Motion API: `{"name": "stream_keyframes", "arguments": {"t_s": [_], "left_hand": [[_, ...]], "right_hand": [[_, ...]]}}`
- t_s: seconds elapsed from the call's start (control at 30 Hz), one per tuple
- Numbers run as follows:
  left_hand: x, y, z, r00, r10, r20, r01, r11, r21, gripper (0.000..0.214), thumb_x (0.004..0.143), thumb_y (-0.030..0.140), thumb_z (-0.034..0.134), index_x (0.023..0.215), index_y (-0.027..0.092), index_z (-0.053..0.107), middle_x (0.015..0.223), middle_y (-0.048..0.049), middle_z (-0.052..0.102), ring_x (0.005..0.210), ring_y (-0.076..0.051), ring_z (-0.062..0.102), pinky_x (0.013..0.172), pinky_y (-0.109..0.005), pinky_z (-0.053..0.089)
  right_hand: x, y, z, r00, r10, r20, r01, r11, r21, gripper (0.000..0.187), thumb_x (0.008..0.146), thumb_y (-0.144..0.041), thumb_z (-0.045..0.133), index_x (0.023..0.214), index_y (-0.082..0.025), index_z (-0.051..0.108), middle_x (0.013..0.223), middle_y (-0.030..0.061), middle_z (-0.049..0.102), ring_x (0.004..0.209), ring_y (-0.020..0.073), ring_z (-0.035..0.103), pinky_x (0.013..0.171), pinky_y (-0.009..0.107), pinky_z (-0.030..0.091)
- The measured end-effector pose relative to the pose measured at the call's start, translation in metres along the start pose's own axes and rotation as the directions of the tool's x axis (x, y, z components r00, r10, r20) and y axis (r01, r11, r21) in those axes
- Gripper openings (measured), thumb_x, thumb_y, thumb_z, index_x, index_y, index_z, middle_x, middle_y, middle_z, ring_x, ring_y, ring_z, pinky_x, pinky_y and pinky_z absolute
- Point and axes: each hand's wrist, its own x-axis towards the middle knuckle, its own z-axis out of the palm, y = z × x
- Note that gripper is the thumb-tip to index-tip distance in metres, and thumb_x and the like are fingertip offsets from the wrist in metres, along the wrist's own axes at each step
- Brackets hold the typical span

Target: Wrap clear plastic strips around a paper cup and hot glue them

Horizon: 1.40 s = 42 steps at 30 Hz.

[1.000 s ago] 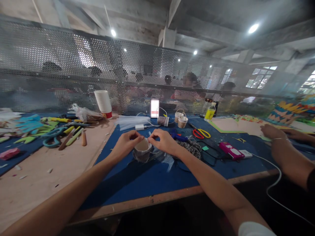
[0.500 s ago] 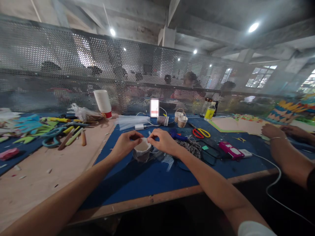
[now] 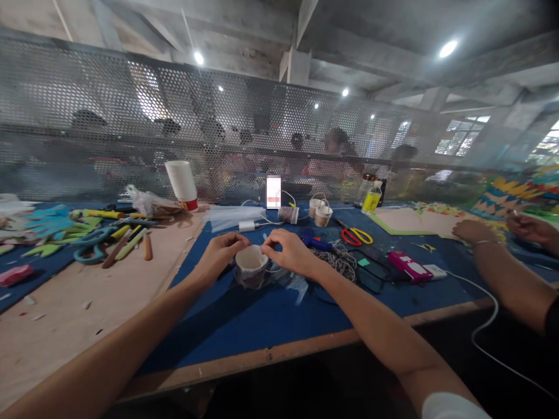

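A small paper cup wrapped in dark twine stands on the blue mat in front of me. My left hand curls beside the cup's left rim, fingers pinched together. On the cup's right rim rests my right hand, its fingertips pinched on something too thin to make out. A tangle of grey twine lies just right of my right hand. Loose pale strands trail from the cup toward me.
Red-and-yellow scissors, a pink device with a white cable, two small wrapped cups, a twine spool and a yellow bottle lie behind. A stack of cups and foam scraps sit left. Another person's hands work at right.
My left hand has shifted slightly left off the cup's rim, so more of the cup's open top shows. The other person's far hand has lifted at right.
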Motion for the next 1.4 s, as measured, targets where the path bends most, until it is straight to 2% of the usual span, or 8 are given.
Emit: {"name": "stream_keyframes", "arguments": {"t_s": [0.13, 0.37, 0.5, 0.67, 0.9, 1.03, 1.2, 1.4], "left_hand": [[-0.001, 0.003, 0.000, 0.998, -0.065, 0.007, 0.065, 0.997, -0.052, 0.027, 0.071, 0.041, 0.074, 0.075, 0.016, 0.066, 0.070, -0.0002, 0.066, 0.064, -0.014, 0.058, 0.059, -0.025, 0.040], [-0.002, 0.009, -0.004, 0.971, -0.217, 0.100, 0.231, 0.961, -0.153, 0.032, 0.060, 0.037, 0.083, 0.071, 0.017, 0.060, 0.060, 0.0023, 0.061, 0.050, -0.010, 0.050, 0.047, -0.022, 0.031], [0.000, 0.006, -0.006, 0.959, -0.246, 0.141, 0.269, 0.946, -0.182, 0.032, 0.060, 0.034, 0.084, 0.070, 0.018, 0.058, 0.060, 0.0027, 0.060, 0.050, -0.010, 0.050, 0.045, -0.022, 0.030], [0.001, 0.005, -0.006, 0.973, -0.196, 0.120, 0.212, 0.967, -0.141, 0.032, 0.059, 0.035, 0.083, 0.072, 0.019, 0.059, 0.060, 0.0030, 0.059, 0.047, -0.009, 0.047, 0.043, -0.022, 0.027], [-0.002, 0.010, -0.003, 0.984, -0.141, 0.113, 0.151, 0.984, -0.092, 0.029, 0.061, 0.033, 0.080, 0.082, 0.018, 0.069, 0.070, 0.0011, 0.068, 0.060, -0.014, 0.058, 0.055, -0.024, 0.039], [-0.002, 0.008, -0.004, 0.986, -0.113, 0.119, 0.121, 0.990, -0.065, 0.027, 0.069, 0.036, 0.075, 0.090, 0.019, 0.073, 0.077, -0.0004, 0.072, 0.066, -0.016, 0.062, 0.060, -0.025, 0.041], [0.000, 0.004, -0.005, 0.993, -0.047, 0.106, 0.043, 0.998, 0.038, 0.031, 0.069, 0.040, 0.074, 0.091, 0.018, 0.075, 0.083, -0.0039, 0.074, 0.074, -0.021, 0.066, 0.066, -0.028, 0.046], [0.002, -0.001, -0.004, 0.993, -0.019, 0.119, 0.015, 0.999, 0.039, 0.028, 0.067, 0.038, 0.076, 0.087, 0.019, 0.074, 0.080, -0.0042, 0.075, 0.071, -0.020, 0.066, 0.066, -0.029, 0.047]], "right_hand": [[0.000, 0.001, 0.001, 1.000, -0.013, -0.002, 0.013, 1.000, 0.009, 0.014, 0.090, -0.021, 0.065, 0.077, -0.016, 0.066, 0.078, 0.0026, 0.064, 0.081, 0.0152, 0.058, 0.077, 0.027, 0.044], [0.000, 0.002, 0.001, 1.000, -0.003, -0.002, 0.003, 1.000, 0.003, 0.013, 0.090, -0.021, 0.064, 0.077, -0.017, 0.067, 0.079, 0.0027, 0.064, 0.080, 0.0151, 0.058, 0.077, 0.027, 0.044], [-0.001, 0.002, 0.001, 1.000, -0.007, -0.005, 0.007, 1.000, 0.006, 0.014, 0.090, -0.022, 0.064, 0.077, -0.017, 0.067, 0.079, 0.0027, 0.064, 0.081, 0.0153, 0.058, 0.078, 0.027, 0.044], [-0.001, 0.002, 0.002, 1.000, -0.002, 0.001, 0.002, 1.000, 0.006, 0.013, 0.090, -0.021, 0.064, 0.077, -0.017, 0.066, 0.080, 0.0026, 0.065, 0.081, 0.0154, 0.058, 0.078, 0.027, 0.045], [0.000, -0.001, 0.002, 1.000, -0.012, -0.006, 0.012, 1.000, -0.010, 0.009, 0.087, -0.019, 0.066, 0.079, -0.017, 0.066, 0.080, 0.0026, 0.065, 0.082, 0.0158, 0.059, 0.079, 0.028, 0.045], [0.000, -0.006, 0.001, 1.000, -0.020, 0.003, 0.020, 1.000, -0.015, 0.005, 0.086, -0.018, 0.067, 0.081, -0.018, 0.066, 0.082, 0.0032, 0.065, 0.084, 0.0166, 0.059, 0.080, 0.029, 0.046], [-0.001, -0.006, 0.002, 1.000, -0.018, 0.005, 0.018, 0.999, -0.026, 0.004, 0.085, -0.017, 0.066, 0.081, -0.018, 0.066, 0.082, 0.0031, 0.065, 0.085, 0.0168, 0.059, 0.080, 0.029, 0.046], [-0.001, -0.004, 0.005, 1.000, -0.009, 0.009, 0.009, 0.999, -0.031, 0.003, 0.086, -0.017, 0.066, 0.083, -0.018, 0.066, 0.086, 0.0033, 0.065, 0.088, 0.0172, 0.059, 0.082, 0.030, 0.047]]}}
